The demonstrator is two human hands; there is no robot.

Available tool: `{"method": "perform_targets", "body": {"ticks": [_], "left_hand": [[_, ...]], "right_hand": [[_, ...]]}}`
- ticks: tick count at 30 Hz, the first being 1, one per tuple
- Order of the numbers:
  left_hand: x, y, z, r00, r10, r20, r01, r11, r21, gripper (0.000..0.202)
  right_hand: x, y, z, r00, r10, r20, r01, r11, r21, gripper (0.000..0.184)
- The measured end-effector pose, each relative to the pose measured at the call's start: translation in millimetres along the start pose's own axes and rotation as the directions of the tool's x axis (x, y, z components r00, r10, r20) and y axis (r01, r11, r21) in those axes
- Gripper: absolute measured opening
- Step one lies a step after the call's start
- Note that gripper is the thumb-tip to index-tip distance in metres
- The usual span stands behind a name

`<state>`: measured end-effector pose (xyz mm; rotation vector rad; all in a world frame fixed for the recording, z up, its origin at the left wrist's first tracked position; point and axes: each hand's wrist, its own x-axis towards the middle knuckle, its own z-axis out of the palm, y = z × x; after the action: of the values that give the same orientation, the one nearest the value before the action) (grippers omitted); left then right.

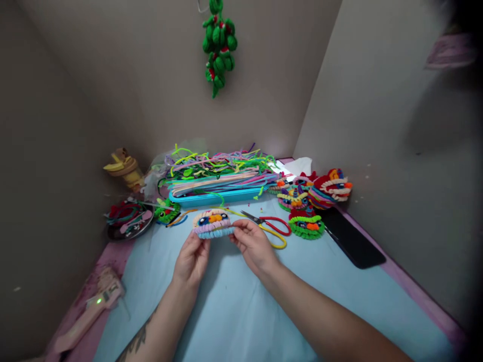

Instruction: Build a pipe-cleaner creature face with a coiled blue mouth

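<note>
Between both hands, a little above the blue table cover, is a pipe-cleaner bird face point(214, 225) with a cream top, dark eyes, an orange beak and lilac and light-blue rows below. My left hand point(191, 255) pinches its lower left edge. At its right end, the fingertips of my right hand point(252, 244) close on the light-blue row. Just beyond my right hand lie scissors point(277, 232) with one red and one yellow handle, blades pointing left. A green pipe-cleaner bird face point(307, 225) rests right of them.
A blue tray point(222, 196) heaped with pipe cleaners stands at the back. More bird faces point(330, 188) are piled right, beside a black phone point(352, 239). A lit glue gun point(92, 309) lies front left, near a dark bowl point(130, 229). Green ornaments point(219, 45) hang above.
</note>
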<state>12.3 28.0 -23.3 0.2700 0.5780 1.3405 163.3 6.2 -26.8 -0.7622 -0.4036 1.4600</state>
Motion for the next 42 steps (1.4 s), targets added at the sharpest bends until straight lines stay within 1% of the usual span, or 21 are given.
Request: {"method": "perform_targets", "body": {"ticks": [3, 6, 10, 14, 16, 19, 22, 26, 31, 34, 37, 40, 42], "left_hand": [[2.0, 0.1, -5.4, 0.998, -0.011, 0.063, 0.012, 1.000, -0.007, 0.062], [2.7, -0.4, -10.5, 0.991, -0.038, 0.127, 0.039, 0.999, -0.002, 0.064], [2.9, -0.4, -15.2, 0.974, -0.080, 0.210, 0.076, 0.997, 0.026, 0.063], [2.1, -1.1, -14.5, 0.966, -0.094, 0.242, 0.078, 0.994, 0.073, 0.064], [1.1, -2.1, -12.6, 0.964, -0.098, 0.246, 0.078, 0.993, 0.089, 0.062], [-0.4, -3.7, -9.6, 0.967, -0.092, 0.238, 0.069, 0.992, 0.101, 0.059], [-1.5, -4.7, -7.2, 0.969, -0.096, 0.227, 0.070, 0.990, 0.120, 0.059], [-1.6, -5.9, -4.3, 0.972, -0.111, 0.208, 0.088, 0.989, 0.120, 0.056], [-0.4, -7.9, -1.9, 0.974, -0.111, 0.195, 0.080, 0.984, 0.158, 0.059], [-2.0, -7.7, 0.1, 0.978, -0.100, 0.185, 0.069, 0.984, 0.164, 0.055], [-6.5, -7.1, 2.9, 0.977, -0.103, 0.187, 0.069, 0.981, 0.181, 0.049], [-11.7, -9.2, 5.1, 0.976, -0.093, 0.196, 0.044, 0.970, 0.241, 0.056], [-14.0, -12.7, 5.7, 0.978, -0.046, 0.203, -0.014, 0.958, 0.285, 0.062]], "right_hand": [[0.9, -1.3, 0.2, 0.999, -0.020, -0.026, 0.020, 1.000, 0.006, 0.034], [1.7, -1.8, 0.7, 0.999, -0.016, -0.038, 0.017, 1.000, 0.017, 0.037], [1.3, -2.1, 0.0, 1.000, 0.001, 0.005, -0.001, 0.999, 0.053, 0.036], [1.2, -2.6, -2.1, 0.998, 0.030, 0.062, -0.037, 0.993, 0.114, 0.036], [1.6, -3.4, -3.2, 0.989, 0.081, 0.121, -0.099, 0.984, 0.149, 0.038], [1.6, -6.1, -4.3, 0.964, 0.164, 0.210, -0.204, 0.961, 0.187, 0.041], [0.9, -9.7, -4.5, 0.951, 0.202, 0.232, -0.253, 0.944, 0.214, 0.043], [-0.2, -12.1, -4.1, 0.955, 0.207, 0.215, -0.254, 0.942, 0.221, 0.050], [-0.6, -11.1, -4.2, 0.956, 0.156, 0.246, -0.214, 0.950, 0.226, 0.044], [1.4, -9.7, -6.3, 0.959, 0.151, 0.241, -0.209, 0.948, 0.239, 0.041], [5.5, -7.9, -9.7, 0.967, 0.165, 0.193, -0.214, 0.939, 0.270, 0.038], [9.5, -6.2, -12.0, 0.976, 0.174, 0.129, -0.206, 0.930, 0.303, 0.034], [10.6, -5.3, -12.1, 0.979, 0.175, 0.104, -0.200, 0.929, 0.311, 0.033]]}}
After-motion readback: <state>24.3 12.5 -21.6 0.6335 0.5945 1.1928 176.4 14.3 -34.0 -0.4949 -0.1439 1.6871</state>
